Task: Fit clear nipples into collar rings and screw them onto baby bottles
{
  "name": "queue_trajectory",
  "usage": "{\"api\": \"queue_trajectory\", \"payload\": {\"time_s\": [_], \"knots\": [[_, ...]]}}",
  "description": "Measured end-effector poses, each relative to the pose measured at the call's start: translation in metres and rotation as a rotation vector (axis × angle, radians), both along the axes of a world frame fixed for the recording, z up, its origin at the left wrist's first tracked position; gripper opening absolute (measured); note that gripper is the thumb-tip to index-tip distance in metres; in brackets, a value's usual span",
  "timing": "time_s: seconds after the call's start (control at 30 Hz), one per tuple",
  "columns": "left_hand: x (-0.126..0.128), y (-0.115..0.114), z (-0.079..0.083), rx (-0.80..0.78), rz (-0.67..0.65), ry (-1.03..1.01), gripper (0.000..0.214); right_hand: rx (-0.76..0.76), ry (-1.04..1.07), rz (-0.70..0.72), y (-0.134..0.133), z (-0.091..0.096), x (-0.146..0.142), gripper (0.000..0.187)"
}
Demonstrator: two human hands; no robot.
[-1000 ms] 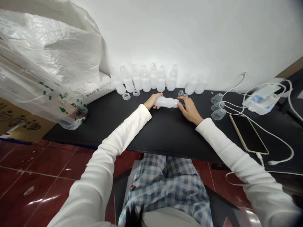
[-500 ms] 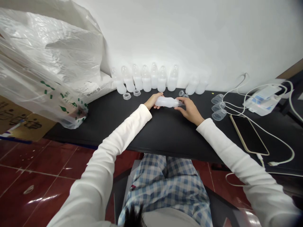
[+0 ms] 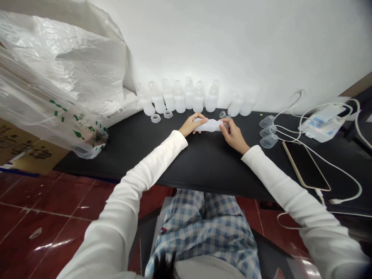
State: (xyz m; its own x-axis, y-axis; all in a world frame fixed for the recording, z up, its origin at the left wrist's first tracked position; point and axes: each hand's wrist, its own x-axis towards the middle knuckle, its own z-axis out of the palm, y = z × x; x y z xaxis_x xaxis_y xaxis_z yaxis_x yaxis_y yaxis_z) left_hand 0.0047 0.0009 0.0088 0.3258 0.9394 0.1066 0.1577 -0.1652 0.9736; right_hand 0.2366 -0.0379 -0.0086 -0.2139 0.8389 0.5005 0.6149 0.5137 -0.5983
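Observation:
A white translucent plastic bottle (image 3: 210,124) lies sideways just above the black table (image 3: 203,159), held between both hands. My left hand (image 3: 192,124) wraps round its base end, fingers curled over the top. My right hand (image 3: 233,133) closes on the neck end, where a small clear cap or nipple piece (image 3: 224,124) sits under the fingertips. Another clear piece (image 3: 223,114) lies on the table just behind the bottle's neck.
A row of several capped bottles (image 3: 180,100) and two uncapped ones (image 3: 240,104) stands along the wall. Two clear rings (image 3: 161,116) lie left; clear caps (image 3: 267,131), a phone (image 3: 305,163), cables and a white device (image 3: 322,124) lie right. A big plastic bag (image 3: 58,77) fills the left.
My left hand has rolled over the top of the bottle's base, and my right hand's fingers have closed tighter on the neck. The bottle has shifted slightly to the right.

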Motion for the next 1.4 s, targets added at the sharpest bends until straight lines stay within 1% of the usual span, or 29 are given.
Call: {"api": "queue_trajectory", "payload": {"time_s": [0.1,0.2,0.3,0.4,0.47,0.57,0.63,0.7,0.77,0.87,0.97,1.03,1.17,1.27,1.33,1.4], "knots": [[0.001,-0.004,-0.004,0.253,0.028,0.115,0.042,-0.022,0.05,-0.066,0.003,-0.002,0.003,0.061],[0.001,-0.007,-0.003,0.483,0.009,0.258,0.048,-0.032,0.107,-0.094,0.008,-0.005,0.003,0.064],[0.001,-0.009,-0.003,0.652,0.017,0.387,0.047,-0.055,0.187,-0.065,0.012,-0.007,0.002,0.066],[0.002,-0.009,-0.005,0.775,0.03,0.445,0.048,-0.072,0.217,-0.048,0.013,-0.007,0.003,0.067],[0.002,-0.007,-0.007,0.786,0.016,0.446,0.05,-0.062,0.161,-0.065,0.012,-0.005,0.007,0.063],[0.001,-0.001,-0.012,0.705,-0.002,0.406,0.056,0.003,-0.013,-0.043,0.01,-0.002,0.013,0.056],[0.0,0.003,-0.015,0.65,-0.004,0.386,0.059,0.062,-0.121,-0.011,0.01,0.0,0.016,0.055],[-0.001,0.006,-0.016,0.639,-0.014,0.39,0.058,0.1,-0.193,-0.007,0.011,0.001,0.018,0.054],[-0.002,0.007,-0.017,0.685,-0.03,0.406,0.054,0.114,-0.241,-0.022,0.012,0.001,0.019,0.054],[-0.002,0.005,-0.016,0.824,-0.033,0.451,0.052,0.126,-0.296,-0.046,0.012,0.003,0.019,0.055],[-0.002,0.004,-0.015,0.952,-0.011,0.532,0.055,0.134,-0.315,-0.073,0.012,0.005,0.019,0.057],[-0.001,0.005,-0.015,1.002,0.007,0.577,0.057,0.141,-0.314,-0.084,0.012,0.006,0.02,0.06],[-0.001,0.006,-0.015,1.055,0.043,0.61,0.059,0.168,-0.321,-0.085,0.011,0.008,0.02,0.064],[0.0,0.006,-0.014,1.067,0.039,0.624,0.06,0.188,-0.347,-0.1,0.011,0.009,0.021,0.059],[0.001,0.005,-0.013,1.053,0.015,0.639,0.062,0.2,-0.389,-0.143,0.012,0.01,0.022,0.06],[0.002,0.004,-0.012,1.021,0.032,0.649,0.064,0.225,-0.434,-0.236,0.013,0.01,0.026,0.063]]}}
